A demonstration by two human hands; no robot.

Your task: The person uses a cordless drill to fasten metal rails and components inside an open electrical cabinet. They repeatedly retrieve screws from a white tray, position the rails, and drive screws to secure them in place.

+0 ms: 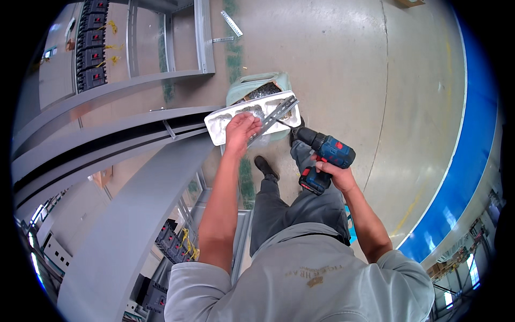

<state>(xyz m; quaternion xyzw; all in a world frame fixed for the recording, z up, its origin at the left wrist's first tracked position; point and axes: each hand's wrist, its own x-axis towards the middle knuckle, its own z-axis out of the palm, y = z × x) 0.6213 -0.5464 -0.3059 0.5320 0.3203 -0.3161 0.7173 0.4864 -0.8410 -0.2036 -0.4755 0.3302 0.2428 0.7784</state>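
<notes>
One cordless drill (333, 151), one white tray (216, 127), one slotted strip (280, 111).
Right fingers (325, 166) around drill; left fingers (250, 121) bent over tray, grip unclear; concrete floor (332, 53), one blue band (478, 112).

White tray (216, 133), small parts (256, 111) inside, pale green container (285, 81) beneath

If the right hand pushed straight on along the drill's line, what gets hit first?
Bit leading, the drill in the right hand would likely meet the slotted metal rail over the white tray first; depth is unclear here.
</notes>
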